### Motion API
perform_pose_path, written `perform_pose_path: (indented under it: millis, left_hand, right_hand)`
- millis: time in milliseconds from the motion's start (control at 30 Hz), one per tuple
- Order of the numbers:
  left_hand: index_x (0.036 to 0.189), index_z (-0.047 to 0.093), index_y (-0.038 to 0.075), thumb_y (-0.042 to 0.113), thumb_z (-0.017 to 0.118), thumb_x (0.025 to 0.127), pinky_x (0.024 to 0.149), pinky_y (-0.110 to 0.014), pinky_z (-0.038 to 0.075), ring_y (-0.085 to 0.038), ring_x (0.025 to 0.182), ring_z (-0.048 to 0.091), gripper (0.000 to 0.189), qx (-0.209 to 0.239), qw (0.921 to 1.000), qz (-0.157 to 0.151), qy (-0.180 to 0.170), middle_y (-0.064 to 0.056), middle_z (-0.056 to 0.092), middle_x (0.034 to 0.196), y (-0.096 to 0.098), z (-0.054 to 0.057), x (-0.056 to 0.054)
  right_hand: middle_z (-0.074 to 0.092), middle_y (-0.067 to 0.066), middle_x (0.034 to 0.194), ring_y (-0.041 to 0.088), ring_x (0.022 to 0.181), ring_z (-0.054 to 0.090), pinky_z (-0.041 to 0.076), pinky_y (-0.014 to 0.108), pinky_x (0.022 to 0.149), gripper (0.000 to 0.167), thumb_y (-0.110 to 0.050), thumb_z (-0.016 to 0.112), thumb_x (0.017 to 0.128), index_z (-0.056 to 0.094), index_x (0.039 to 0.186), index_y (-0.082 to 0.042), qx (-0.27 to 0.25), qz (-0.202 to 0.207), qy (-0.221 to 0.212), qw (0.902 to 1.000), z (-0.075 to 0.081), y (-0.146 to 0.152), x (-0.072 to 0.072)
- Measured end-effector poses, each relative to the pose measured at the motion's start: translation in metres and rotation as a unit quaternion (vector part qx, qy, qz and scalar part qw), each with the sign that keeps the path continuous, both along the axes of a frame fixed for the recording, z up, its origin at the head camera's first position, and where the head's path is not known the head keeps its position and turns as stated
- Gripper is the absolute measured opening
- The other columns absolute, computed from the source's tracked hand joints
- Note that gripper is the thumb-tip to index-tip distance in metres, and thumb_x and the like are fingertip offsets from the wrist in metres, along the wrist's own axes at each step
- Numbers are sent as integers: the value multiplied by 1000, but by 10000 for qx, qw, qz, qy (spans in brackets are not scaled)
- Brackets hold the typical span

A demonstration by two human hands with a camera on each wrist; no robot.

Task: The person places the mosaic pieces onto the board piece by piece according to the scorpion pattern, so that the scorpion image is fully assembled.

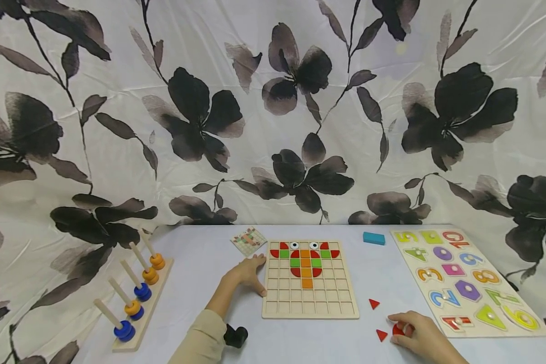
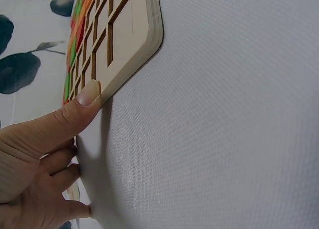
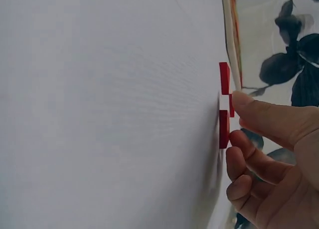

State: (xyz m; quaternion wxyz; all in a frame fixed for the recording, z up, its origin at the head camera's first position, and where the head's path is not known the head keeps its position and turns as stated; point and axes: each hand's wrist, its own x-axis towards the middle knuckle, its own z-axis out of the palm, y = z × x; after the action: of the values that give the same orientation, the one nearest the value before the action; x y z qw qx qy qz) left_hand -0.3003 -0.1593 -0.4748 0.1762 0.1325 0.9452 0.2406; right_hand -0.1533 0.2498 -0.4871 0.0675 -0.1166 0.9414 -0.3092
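Observation:
My left hand [image 1: 248,274] rests at the left edge of a square wooden grid board [image 1: 282,306]. Its thumb [image 2: 82,102] touches the board's rim, with the fingers spread along the side. Red, green and orange pieces and two eye pieces form a figure in the board's upper cells. At the lower right, my right hand [image 1: 419,333] has its thumb and fingers round a red piece with a rounded edge [image 1: 398,329], low at the tabletop; the fingers partly hide it. Two red triangles, the upper one [image 1: 373,304] and the lower one [image 1: 381,335], lie just left of this hand.
A patterned card [image 1: 248,240] lies behind the board's left corner, and a blue block [image 1: 374,238] to its back right. A number puzzle board [image 1: 478,331] is at the right. A peg stand with rings [image 1: 138,331] stands left. A small black object [image 1: 235,336] sits beside the left sleeve.

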Motion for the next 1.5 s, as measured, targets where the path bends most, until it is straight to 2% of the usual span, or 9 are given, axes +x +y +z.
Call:
perform_pose_path:
  millis: [133,233,433,667,833,1000,1200,1333,1500]
  left_hand:
    - [139,41,-2,20,90,57,110,-57,23,-40,139,23,98,19,10000,15,9,-19,31,150,0,0,0]
    - [139,42,-2,20,90,57,110,-57,23,-40,138,24,97,-3,10000,15,33,-19,31,150,0,1,0]
    - [139,41,-2,21,89,58,111,-56,23,-39,139,23,98,1,10000,22,-8,-18,31,150,0,2,2]
    - [140,41,-2,21,90,57,111,-55,23,-38,139,23,98,5,10000,55,-21,-17,32,150,1,3,3]
    - [140,41,-1,23,90,57,111,-56,23,-38,139,23,99,-35,10000,80,-17,-16,31,150,1,1,2]
    - [140,41,0,24,90,58,110,-58,24,-39,139,23,99,-72,9999,83,-30,-16,31,150,1,1,1]
    - [140,41,0,23,89,58,109,-58,23,-39,139,23,98,-21,10000,74,-15,-17,31,150,0,1,2]
    - [140,42,0,22,90,58,110,-58,24,-40,139,24,98,26,10000,67,10,-16,32,150,-1,1,2]
    - [140,41,-1,22,89,59,110,-57,23,-39,139,23,97,0,10000,19,-17,-17,32,150,0,1,2]
  right_hand:
    - [49,-2,80,6,68,40,35,21,56,46,-26,79,72,68,109,-2,153,-162,-438,9988,0,-4,3]
    - [49,-1,86,11,72,42,39,23,61,40,-24,80,72,70,106,-6,482,-301,-525,9970,0,-11,2]
    - [51,2,88,14,71,43,42,26,62,19,-9,77,74,71,91,-12,808,-734,-291,9936,0,-22,-1]
    - [51,-1,80,12,67,44,42,23,58,15,-3,74,76,65,85,-11,661,-484,-142,9965,2,-17,-6]
    - [54,-4,72,7,62,44,41,21,55,12,-4,74,76,65,82,-7,366,-14,-191,9991,5,-9,-13]
    - [55,-9,67,-1,58,40,38,20,51,8,-8,72,79,65,77,-9,-35,665,126,9977,11,-6,-20]
    - [66,2,79,5,63,54,49,20,55,11,-7,68,83,68,92,0,-825,551,156,9949,27,-24,-44]
    - [67,10,86,13,66,59,53,23,57,22,-6,64,87,65,105,7,-1515,550,88,9869,36,-42,-61]
    - [67,18,86,21,70,64,57,32,65,26,-2,58,90,61,111,13,-2017,789,200,9761,36,-65,-78]
